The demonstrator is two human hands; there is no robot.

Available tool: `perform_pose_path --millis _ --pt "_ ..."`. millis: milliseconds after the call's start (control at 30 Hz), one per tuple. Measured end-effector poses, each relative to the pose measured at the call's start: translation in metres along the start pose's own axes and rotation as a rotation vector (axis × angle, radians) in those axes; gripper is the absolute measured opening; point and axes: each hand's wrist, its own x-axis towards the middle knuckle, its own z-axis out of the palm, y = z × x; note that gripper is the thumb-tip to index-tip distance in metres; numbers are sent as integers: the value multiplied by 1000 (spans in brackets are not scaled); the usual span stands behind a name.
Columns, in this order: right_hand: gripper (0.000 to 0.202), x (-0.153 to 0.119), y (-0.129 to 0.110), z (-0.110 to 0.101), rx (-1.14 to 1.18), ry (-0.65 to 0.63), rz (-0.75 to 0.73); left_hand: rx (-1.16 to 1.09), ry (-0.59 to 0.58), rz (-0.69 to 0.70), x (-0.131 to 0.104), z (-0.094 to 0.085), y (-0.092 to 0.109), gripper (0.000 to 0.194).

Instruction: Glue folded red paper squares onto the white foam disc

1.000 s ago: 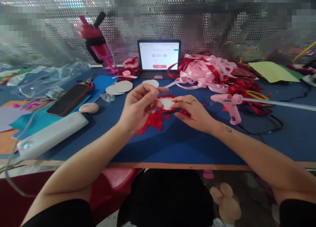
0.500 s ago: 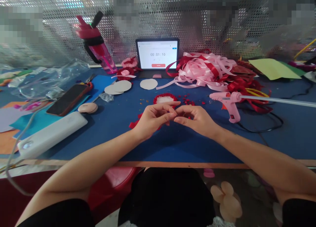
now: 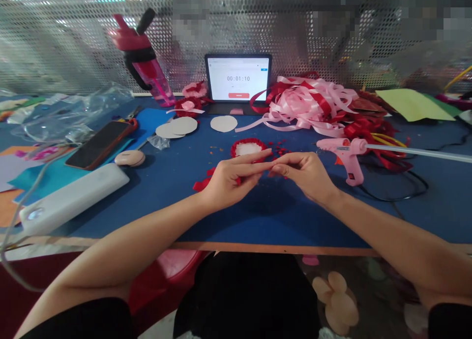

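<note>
My left hand (image 3: 234, 179) is raised over the blue table with its fingers stretched out to the right, holding nothing that shows. The thumb and forefinger of my right hand (image 3: 304, 174) pinch the tip of a left finger; anything between them is too small to make out. Just behind the hands lies a white disc with a red ruffled edge (image 3: 248, 148), partly covered by the left fingers. Small red bits (image 3: 279, 144) are scattered to its right. Red ribbon pieces (image 3: 202, 184) lie beside my left wrist.
A pink glue gun (image 3: 346, 154) lies at the right, its cord trailing. Behind are a ribbon heap (image 3: 306, 103), a tablet (image 3: 239, 78) and white discs (image 3: 223, 123). At the left are a bottle (image 3: 143, 58), a phone (image 3: 99, 144) and a white device (image 3: 75, 196).
My left fingers have straightened and the thumb has moved off my right hand. My right hand has shifted slightly right, pinching at a left fingertip. The view has shifted slightly.
</note>
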Motion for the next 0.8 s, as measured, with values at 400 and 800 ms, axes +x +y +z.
perform_pose_path --millis 400,800 --pt "24 1 -5 -3 -231 -43 -83 664 -111 125 2 -7 6 37" --pt "19 5 -8 -12 -205 12 -116 1121 -139 348 -2 -14 1 53"
